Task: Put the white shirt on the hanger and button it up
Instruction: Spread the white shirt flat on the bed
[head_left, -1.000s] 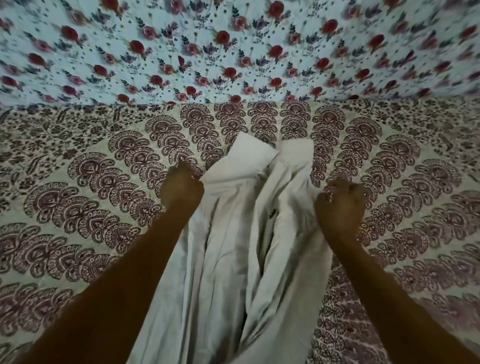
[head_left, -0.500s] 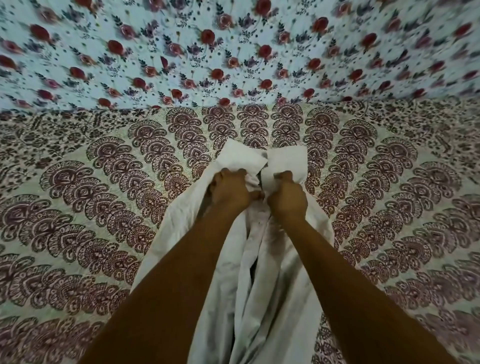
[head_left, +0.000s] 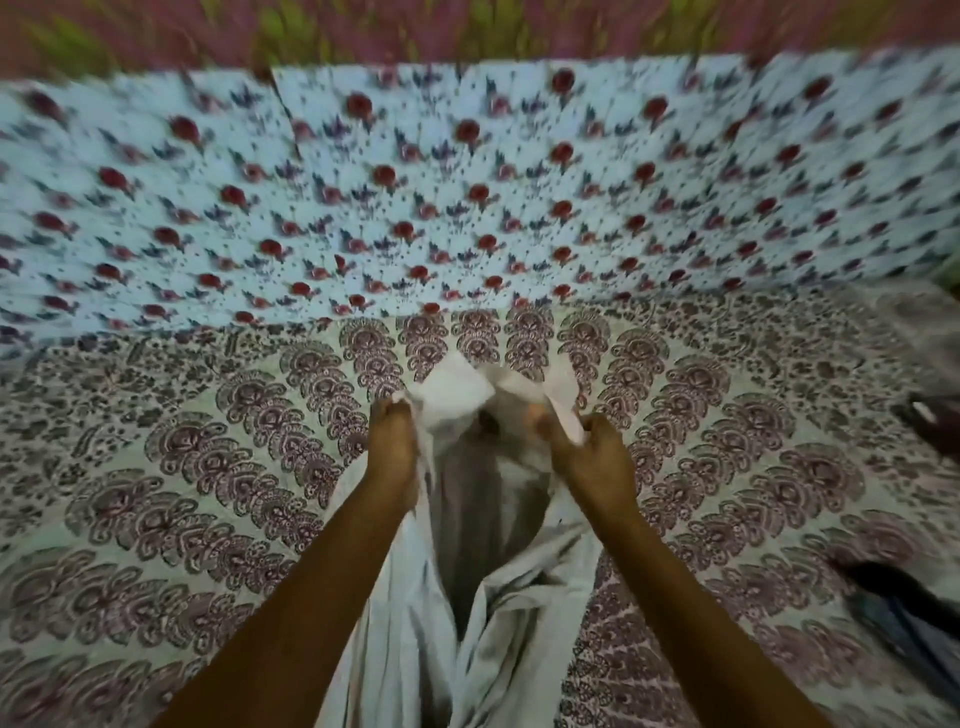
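White shirt (head_left: 467, 597) lengthwise, collar away, both hands gripping

A bed under a paisley-printed sheet (head_left: 208, 467) carries the white shirt (head_left: 410, 649) and dark clothing (head_left: 904, 618).

You had dim, flat light with soft shadows inside the shirt (head_left: 483, 499); motion blur smeared the top and right edges, wide-angle distortion bowed the sheet (head_left: 156, 493), nothing glared
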